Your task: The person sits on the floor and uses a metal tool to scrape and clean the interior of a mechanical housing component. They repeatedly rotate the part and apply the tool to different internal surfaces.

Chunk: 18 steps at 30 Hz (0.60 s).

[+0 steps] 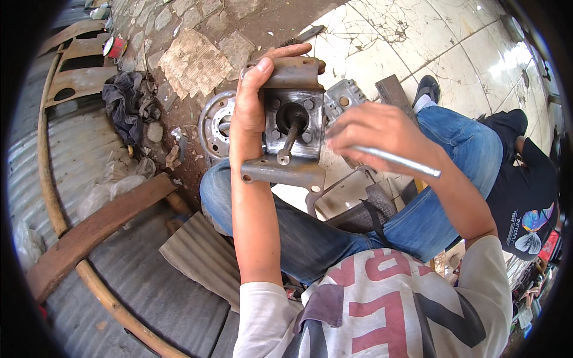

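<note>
Grey metal makes up the bracket [313, 113], up in front of the person's bent legs in blue jeans [462, 143]. The left hand [249, 104] has its grip curled around the bracket's left side and top. A thin rod [291, 140] sticks out of its round hole. The right hand [382, 134], near it, has its grip bent around a shiny bar [406, 163]. A round plate [210, 122] lies past the left knee.

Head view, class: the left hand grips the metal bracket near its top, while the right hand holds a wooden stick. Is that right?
Not quite. The head view shows the right hand holding a shiny metal rod, not a wooden stick; the left hand does grip the metal bracket near its top.
</note>
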Motion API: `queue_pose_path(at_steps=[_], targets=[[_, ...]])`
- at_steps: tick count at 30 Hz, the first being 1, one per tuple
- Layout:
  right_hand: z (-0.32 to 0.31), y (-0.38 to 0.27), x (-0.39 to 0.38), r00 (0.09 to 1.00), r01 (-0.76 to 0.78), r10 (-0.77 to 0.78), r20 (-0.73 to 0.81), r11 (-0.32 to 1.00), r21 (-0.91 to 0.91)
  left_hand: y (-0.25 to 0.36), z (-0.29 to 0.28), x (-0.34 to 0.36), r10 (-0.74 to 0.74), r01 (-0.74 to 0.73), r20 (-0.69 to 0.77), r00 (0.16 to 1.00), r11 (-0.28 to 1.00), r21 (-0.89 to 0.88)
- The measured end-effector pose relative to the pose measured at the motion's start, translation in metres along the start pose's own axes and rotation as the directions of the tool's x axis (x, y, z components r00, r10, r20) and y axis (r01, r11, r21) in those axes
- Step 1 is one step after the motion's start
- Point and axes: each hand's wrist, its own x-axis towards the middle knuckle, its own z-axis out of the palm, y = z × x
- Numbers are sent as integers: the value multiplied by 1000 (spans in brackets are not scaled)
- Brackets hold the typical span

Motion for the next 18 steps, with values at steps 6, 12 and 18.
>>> queue_pose_path(at_steps=[6, 12, 18], targets=[[5, 5, 4, 995, 19, -23, -99, 999, -38, -1, 1, 2, 58, -59, 10, 998, 998, 8], [0, 10, 6, 985, -66, 69, -160, 998, 23, 2, 3, 4, 38, -38, 4, 999, 999, 7], [1, 14, 6, 984, 52, -66, -163, 995, -91, 1, 0, 4, 29, -29, 8, 1000, 999, 16]])
